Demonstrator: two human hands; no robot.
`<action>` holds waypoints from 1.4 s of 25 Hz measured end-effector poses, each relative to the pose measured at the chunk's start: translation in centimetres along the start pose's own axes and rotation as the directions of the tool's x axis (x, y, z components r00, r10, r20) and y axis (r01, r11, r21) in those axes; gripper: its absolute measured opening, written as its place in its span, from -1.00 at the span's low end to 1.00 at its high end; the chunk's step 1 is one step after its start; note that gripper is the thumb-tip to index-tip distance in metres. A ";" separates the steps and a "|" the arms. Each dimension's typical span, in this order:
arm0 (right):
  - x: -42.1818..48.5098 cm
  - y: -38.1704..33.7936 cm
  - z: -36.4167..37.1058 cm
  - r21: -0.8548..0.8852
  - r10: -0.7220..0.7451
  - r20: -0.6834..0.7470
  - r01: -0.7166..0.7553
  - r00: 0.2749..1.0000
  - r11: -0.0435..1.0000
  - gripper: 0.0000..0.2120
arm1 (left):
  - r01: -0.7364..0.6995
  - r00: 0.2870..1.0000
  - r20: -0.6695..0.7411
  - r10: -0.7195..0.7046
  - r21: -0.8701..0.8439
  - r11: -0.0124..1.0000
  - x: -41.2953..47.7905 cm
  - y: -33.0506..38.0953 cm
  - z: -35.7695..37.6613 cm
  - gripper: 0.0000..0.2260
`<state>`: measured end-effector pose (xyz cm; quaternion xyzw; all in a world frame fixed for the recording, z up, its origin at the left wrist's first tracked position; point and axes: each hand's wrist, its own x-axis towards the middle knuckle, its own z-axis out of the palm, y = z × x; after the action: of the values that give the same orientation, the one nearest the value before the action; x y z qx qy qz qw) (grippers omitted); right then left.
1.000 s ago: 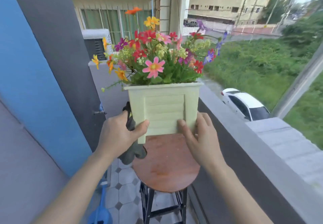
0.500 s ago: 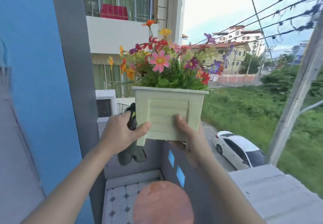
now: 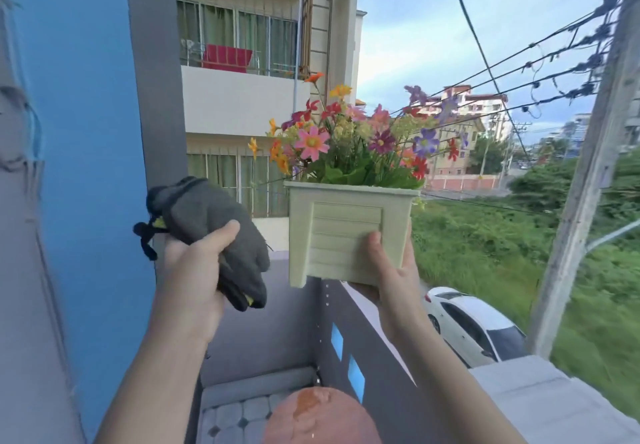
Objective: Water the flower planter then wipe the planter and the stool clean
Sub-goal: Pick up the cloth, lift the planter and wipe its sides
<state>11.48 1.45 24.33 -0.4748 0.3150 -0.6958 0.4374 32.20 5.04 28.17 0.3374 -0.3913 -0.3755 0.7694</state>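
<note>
Planter lifted clear of the stool, cloth apart in the other hand.

The right hand [image 3: 391,270] grasps the pale green square plastic planter of flowers [image 3: 349,232] from beneath, at twelve o'clock above the round reddish stool seat [image 3: 322,416]; the left hand [image 3: 197,270] clenches a crumpled dark grey cloth [image 3: 214,232] at nine o'clock of the planter.

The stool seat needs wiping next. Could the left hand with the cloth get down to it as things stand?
Probably yes. The left hand holds the grey cloth, and the right hand holds the planter up, so the stool seat below is bare and nothing blocks the way down.
</note>
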 end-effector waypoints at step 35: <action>1.9 -1.2 1.6 0.039 -0.056 0.111 0.052 0.992 0.998 -0.21 | -0.541 0.632 0.491 0.599 0.833 -0.112 -2.0 -9.0 3.5 -0.30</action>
<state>12.27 0.22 26.61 -0.5133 0.2646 -0.6852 0.4438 25.57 1.50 21.78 0.5358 -0.6160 0.3264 0.4764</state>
